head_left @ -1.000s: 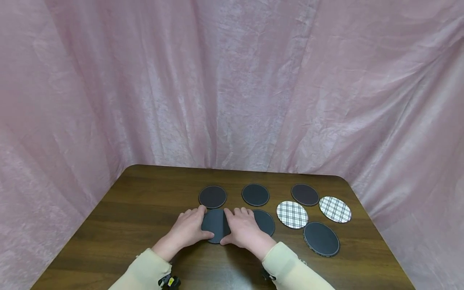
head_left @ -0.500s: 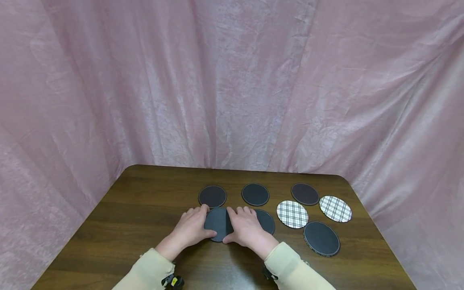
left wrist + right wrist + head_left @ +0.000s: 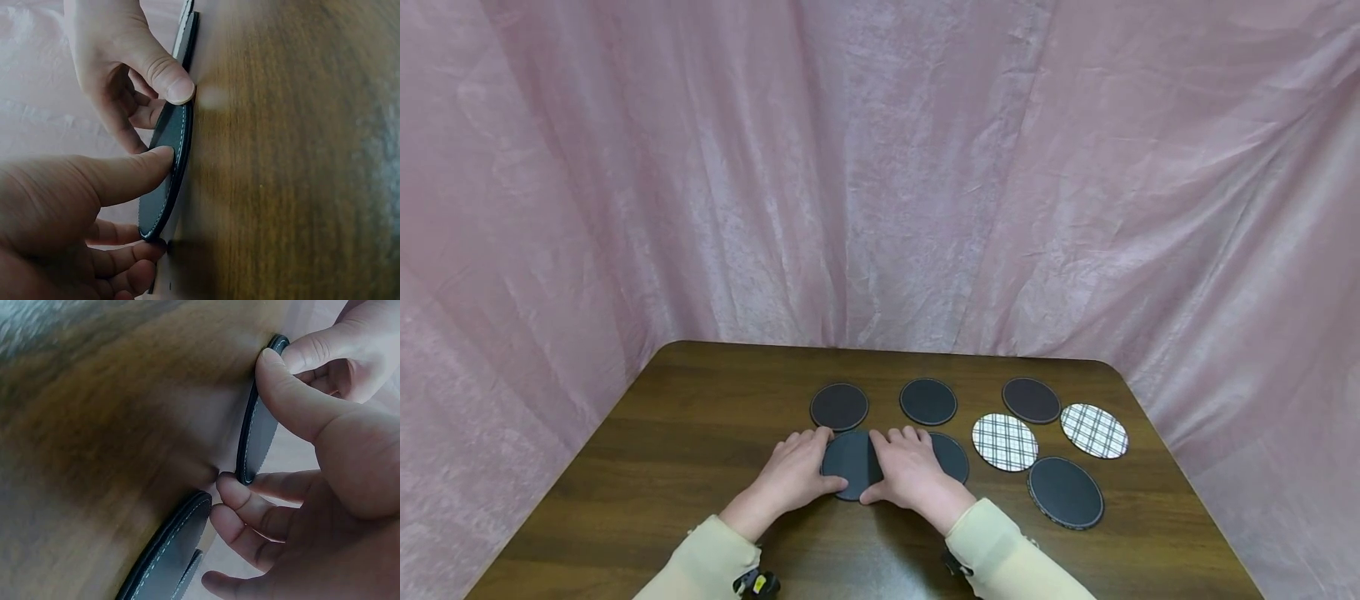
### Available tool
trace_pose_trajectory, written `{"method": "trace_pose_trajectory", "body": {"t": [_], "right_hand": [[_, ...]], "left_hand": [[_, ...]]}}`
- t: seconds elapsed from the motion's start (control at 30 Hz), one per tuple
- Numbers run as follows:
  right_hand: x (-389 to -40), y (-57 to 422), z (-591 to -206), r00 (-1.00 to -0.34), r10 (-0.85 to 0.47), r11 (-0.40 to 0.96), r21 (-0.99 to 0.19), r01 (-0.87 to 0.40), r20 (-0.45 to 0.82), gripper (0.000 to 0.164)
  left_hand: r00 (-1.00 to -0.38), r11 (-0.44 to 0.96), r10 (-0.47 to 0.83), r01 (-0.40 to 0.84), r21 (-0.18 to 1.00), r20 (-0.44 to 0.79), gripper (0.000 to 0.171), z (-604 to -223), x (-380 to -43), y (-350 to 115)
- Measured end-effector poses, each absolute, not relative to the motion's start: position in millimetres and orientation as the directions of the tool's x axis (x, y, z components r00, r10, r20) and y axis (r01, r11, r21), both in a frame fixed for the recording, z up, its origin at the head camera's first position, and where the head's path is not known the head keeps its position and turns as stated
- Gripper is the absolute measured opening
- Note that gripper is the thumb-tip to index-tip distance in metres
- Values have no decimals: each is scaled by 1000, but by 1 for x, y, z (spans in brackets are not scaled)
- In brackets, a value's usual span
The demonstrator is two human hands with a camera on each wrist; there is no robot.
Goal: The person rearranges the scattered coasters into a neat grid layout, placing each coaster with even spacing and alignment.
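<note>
A round black coaster (image 3: 848,465) with pale edge stitching is held between my two hands, low over the table. My left hand (image 3: 796,472) grips its left side, thumb on the near part of the face and fingers at the rim. The right hand (image 3: 908,473) grips the opposite side in the same way. In the left wrist view the coaster (image 3: 164,187) stands slightly off the wood. Another dark coaster (image 3: 949,458) lies partly hidden behind my right hand; in the right wrist view its stitched edge (image 3: 164,550) is close to the fingertips.
Behind the hands lie a dark brown coaster (image 3: 839,407) and a black coaster (image 3: 928,402). To the right are another brown coaster (image 3: 1032,401), two white plaid coasters (image 3: 1004,442) and a black coaster (image 3: 1065,492). A pink curtain (image 3: 880,183) hangs behind the wooden table (image 3: 700,417).
Both hands and the coaster between them shifted slightly right over the first half second. Since then they have stayed almost still. The other coasters have not moved.
</note>
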State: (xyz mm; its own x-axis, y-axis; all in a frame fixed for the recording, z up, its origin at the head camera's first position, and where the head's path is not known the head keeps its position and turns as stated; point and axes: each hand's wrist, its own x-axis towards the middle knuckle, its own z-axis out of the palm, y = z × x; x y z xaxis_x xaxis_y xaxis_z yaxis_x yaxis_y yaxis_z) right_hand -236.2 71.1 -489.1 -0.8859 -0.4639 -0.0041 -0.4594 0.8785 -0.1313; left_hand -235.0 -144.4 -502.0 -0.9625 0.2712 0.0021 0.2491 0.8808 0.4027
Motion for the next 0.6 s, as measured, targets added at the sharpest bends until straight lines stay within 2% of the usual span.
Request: {"method": "trace_pose_trajectory", "body": {"t": [0.6], "right_hand": [[-234,68,-487,-894,-448,891,-95,-444,-19,101]], "left_hand": [[-962,878,272,255,404,18,77,-505,-232,-145]]}}
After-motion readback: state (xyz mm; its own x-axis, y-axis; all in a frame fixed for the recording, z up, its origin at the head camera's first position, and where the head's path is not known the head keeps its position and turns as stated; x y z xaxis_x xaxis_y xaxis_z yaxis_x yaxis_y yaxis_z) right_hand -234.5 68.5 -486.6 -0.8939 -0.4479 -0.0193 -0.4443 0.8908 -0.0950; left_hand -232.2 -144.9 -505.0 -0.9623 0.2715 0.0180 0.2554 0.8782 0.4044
